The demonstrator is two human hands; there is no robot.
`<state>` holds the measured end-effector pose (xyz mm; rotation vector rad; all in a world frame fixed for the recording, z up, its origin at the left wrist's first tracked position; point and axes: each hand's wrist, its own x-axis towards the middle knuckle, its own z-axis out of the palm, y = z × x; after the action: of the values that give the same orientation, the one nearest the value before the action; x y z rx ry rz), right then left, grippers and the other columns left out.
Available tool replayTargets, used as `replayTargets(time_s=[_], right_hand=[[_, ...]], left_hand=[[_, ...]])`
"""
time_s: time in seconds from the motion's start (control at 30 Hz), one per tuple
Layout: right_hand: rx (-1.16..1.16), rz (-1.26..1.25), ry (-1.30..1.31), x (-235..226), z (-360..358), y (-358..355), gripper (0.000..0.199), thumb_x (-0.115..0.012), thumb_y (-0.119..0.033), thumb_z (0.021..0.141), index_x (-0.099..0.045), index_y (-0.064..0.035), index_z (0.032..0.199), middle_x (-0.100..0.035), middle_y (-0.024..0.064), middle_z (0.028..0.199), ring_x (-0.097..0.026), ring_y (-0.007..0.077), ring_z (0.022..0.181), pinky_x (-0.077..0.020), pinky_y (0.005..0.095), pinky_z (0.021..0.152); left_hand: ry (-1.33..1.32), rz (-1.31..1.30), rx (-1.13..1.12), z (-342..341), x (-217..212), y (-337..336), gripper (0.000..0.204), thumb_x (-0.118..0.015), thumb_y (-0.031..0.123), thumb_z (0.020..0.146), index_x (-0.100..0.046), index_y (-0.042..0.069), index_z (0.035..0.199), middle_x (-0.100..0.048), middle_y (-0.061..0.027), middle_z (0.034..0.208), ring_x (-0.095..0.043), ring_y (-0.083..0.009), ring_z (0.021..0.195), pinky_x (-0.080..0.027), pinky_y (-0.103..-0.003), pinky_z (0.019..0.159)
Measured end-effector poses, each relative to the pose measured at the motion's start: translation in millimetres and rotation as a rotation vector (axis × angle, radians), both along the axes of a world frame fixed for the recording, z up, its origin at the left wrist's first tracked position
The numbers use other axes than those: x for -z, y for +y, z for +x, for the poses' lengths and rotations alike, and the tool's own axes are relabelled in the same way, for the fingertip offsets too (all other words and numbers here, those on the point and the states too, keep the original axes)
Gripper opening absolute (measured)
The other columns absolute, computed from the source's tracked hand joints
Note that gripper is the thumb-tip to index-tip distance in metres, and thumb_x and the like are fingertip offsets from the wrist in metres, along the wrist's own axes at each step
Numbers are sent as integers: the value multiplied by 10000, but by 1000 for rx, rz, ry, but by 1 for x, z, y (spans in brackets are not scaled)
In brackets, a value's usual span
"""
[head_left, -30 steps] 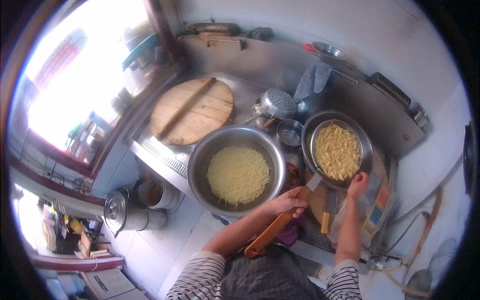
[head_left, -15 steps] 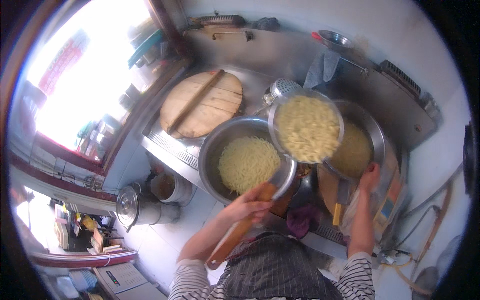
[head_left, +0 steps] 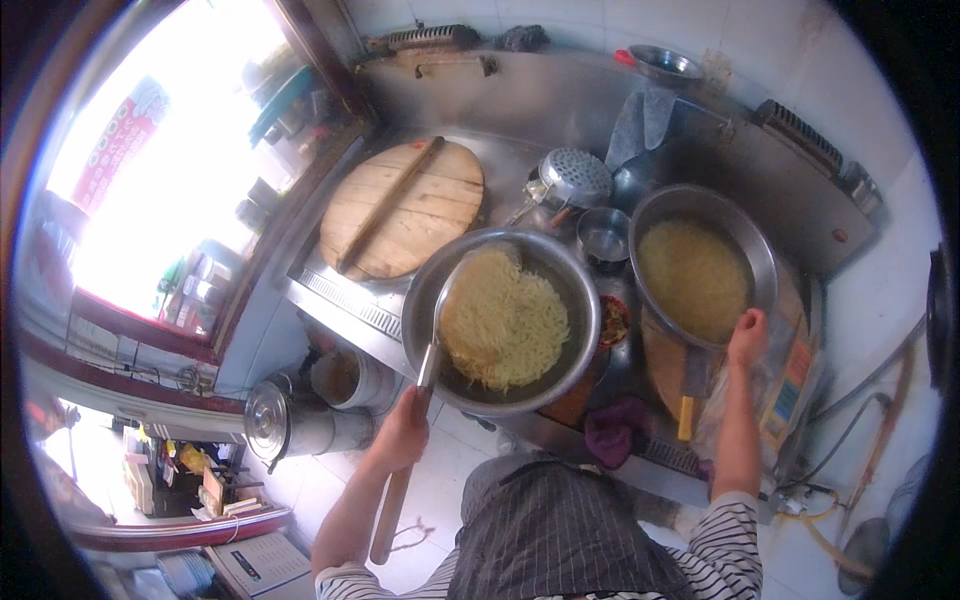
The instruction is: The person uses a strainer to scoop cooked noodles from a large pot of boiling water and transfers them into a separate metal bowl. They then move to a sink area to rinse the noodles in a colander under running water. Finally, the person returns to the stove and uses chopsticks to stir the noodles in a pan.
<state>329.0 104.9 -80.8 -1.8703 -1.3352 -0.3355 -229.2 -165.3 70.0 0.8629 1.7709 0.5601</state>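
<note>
Noodles point(head_left: 525, 325) lie in the left basin point(head_left: 581, 300), some seemingly left to slide from the tipped scoop point(head_left: 429, 368), its wooden handle wrapped by the left grip point(head_left: 402, 435), while the right basin point(head_left: 757, 245) shows only cloudy liquid point(head_left: 695, 280), the right grip point(head_left: 747, 337) curled against it, hold unclear.

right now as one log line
left hand: grips strainer; strainer: over left bowl; noodles: left bowl; right hand: at right bowl rim

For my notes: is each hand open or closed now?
Left hand: closed, holding the wooden-handled scoop.
Right hand: closed on the rim of the right steel basin.
</note>
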Motion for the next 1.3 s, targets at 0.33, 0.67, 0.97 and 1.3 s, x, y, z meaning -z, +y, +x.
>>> replayTargets(time_s=[0.33, 0.67, 0.97, 1.3], right_hand=[[-22, -115, -40, -22, -10, -9, 124, -571, -128, 794, -584, -112, 916, -628, 102, 805, -606, 294, 756, -472, 386, 649], [-32, -401, -44, -42, -20, -11, 95, -571, -145, 774, -578, -105, 860, -626, 130, 767, -605, 340, 740, -466, 427, 611], [-302, -803, 346, 9, 27, 85, 439, -496, -408, 874, -547, -27, 1086, -550, 180, 1139, -528, 307, 1061, -438, 422, 852], [-149, -722, 381, 34, 12, 165, 707, -445, -492, 848, -286, -33, 1362, -377, 254, 1326, -379, 367, 1227, -318, 417, 1016]], left_hand=[[541, 463, 12, 15, 39, -23, 638, -390, -138, 727, -320, 45, 1335, -516, -246, 1092, -513, -392, 1034, -424, -397, 869], [-274, 387, -428, 35, 35, -26, 682, -412, -127, 716, -281, 172, 1315, -433, -27, 788, -446, -121, 527, -388, -241, 423], [-809, 364, -388, 61, -2, 20, 538, -538, 13, 772, -350, 147, 1257, -487, -104, 816, -401, -95, 474, -320, -210, 341], [360, 653, 511, 165, 8, 205, 584, -468, 13, 848, -236, 97, 1378, -569, -179, 783, -576, -249, 555, -450, -355, 467]])
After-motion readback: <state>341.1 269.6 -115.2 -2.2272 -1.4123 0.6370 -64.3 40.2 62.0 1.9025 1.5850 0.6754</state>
